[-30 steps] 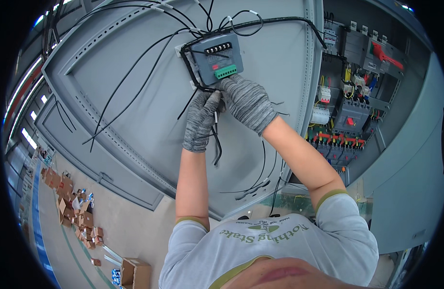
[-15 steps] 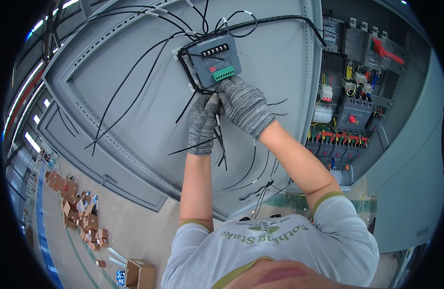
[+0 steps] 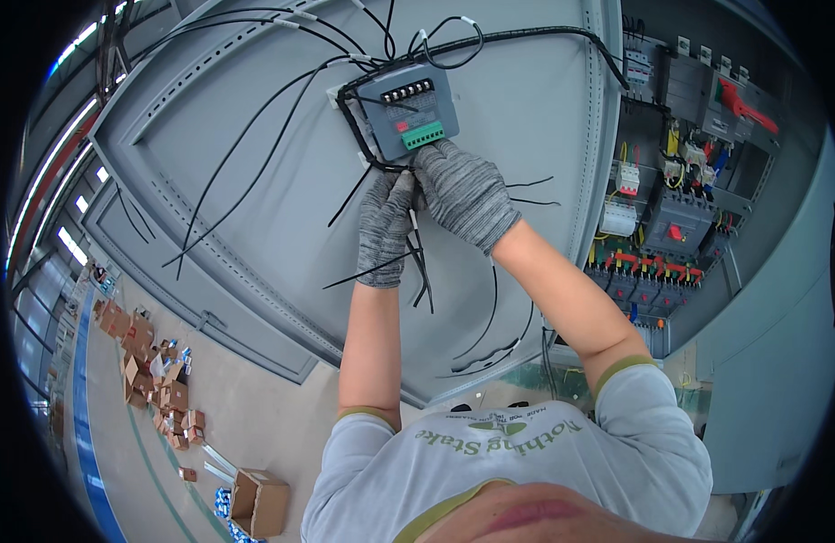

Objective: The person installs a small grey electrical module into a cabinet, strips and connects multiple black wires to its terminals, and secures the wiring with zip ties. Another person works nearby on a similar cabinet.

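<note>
Both my hands wear grey knit gloves and meet just below a grey meter module (image 3: 372,95) on the inside of a cabinet door (image 3: 281,217). The module carries a black screw terminal strip (image 3: 407,91) and a green terminal block (image 3: 423,136). My left hand (image 3: 385,226) pinches the lower end of a black wire bundle (image 3: 356,136) that runs down the module's left side. My right hand (image 3: 462,192) is closed at the same spot, its fingertips under the green block; what they grip is hidden. Loose black wires (image 3: 421,267) hang beneath and beside my left hand.
On the right stands the open cabinet with breakers (image 3: 678,222), a red rotary handle (image 3: 745,109) and coloured wiring. More loose black wires (image 3: 245,158) arch across the door's left. Cardboard boxes (image 3: 259,502) lie on the floor at lower left.
The view has shifted slightly, so the cabinet sits a little further right. Wires hanging below my right hand have swung rightward. Both hands keep their place under the module.
</note>
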A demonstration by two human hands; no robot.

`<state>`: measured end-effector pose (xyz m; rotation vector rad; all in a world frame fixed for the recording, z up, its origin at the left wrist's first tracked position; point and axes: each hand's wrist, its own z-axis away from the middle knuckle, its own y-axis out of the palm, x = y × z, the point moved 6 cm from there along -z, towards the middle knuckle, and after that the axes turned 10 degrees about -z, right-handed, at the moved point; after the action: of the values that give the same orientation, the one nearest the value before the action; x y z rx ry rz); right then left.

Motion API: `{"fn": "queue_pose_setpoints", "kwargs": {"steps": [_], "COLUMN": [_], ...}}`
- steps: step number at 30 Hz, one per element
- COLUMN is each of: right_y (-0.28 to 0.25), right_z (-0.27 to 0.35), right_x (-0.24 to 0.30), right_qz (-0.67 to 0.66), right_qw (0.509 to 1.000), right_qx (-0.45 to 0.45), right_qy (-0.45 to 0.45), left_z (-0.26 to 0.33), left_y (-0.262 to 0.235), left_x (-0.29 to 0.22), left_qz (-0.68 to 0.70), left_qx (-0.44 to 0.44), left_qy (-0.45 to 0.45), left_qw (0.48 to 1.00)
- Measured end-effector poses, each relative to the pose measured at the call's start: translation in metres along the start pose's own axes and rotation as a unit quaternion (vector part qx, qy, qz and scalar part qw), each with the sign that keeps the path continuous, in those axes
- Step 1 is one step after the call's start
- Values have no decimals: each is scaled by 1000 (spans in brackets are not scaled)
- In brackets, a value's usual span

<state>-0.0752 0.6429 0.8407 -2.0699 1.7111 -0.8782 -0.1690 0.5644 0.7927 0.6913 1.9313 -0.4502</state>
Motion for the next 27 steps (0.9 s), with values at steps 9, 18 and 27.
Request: {"fn": "queue_pose_setpoints", "kwargs": {"steps": [9, 18, 27], "right_y": [-6, -1, 0], "right_z": [2, -2, 3], "right_x": [-5, -12, -4], "right_qz": [-26, -68, -17], "right_qw": [999, 997, 994], "right_qx": [-32, 8, -37], "right_qy": [-34, -29, -106], "left_z": [10, 9, 31], "left_y": [-14, -22, -9], "left_x": [5, -8, -43], "left_qz": [-39, -117, -499], "left_qx": [7, -14, -88], "left_qy": [-14, 2, 203], "left_qw": [999, 993, 838]}}
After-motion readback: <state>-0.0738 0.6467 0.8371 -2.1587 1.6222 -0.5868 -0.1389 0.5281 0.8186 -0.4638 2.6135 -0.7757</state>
